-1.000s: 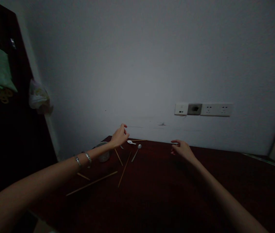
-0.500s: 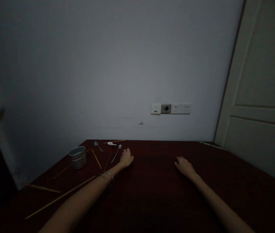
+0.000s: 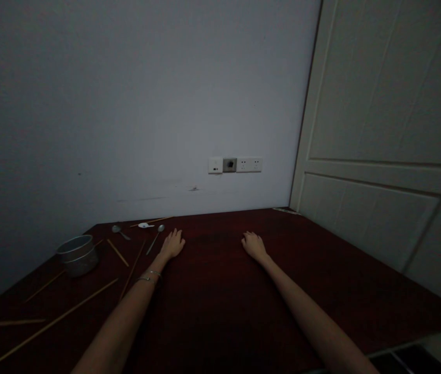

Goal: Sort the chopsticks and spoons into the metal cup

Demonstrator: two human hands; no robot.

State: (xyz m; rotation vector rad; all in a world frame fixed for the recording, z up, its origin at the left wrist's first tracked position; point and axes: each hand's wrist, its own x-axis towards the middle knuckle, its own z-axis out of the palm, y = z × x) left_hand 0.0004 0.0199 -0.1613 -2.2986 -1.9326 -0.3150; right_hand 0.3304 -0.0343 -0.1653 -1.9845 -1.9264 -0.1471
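Observation:
My left hand [image 3: 173,243] lies palm down on the dark red table [image 3: 212,291], fingers spread and holding nothing. Just left of it is a metal spoon [image 3: 154,238], not touched. My right hand [image 3: 253,245] rests palm down on the table further right, its fingers apart and nothing in them. Beyond the spoon lie a white spoon [image 3: 145,225] and a second metal spoon [image 3: 120,232]. A grey metal cup [image 3: 79,255] stands upright at the left, with several wooden chopsticks scattered around it.
A long stick [image 3: 52,325] crosses the table's near left part. Behind the table is a pale wall with a row of sockets [image 3: 236,165]. A panelled door [image 3: 376,156] borders the right side. A flat strip [image 3: 286,211] lies at the back right corner.
The view has turned to the right, so the cup, spoons and sockets appear further left. Both hands remain flat on the table.

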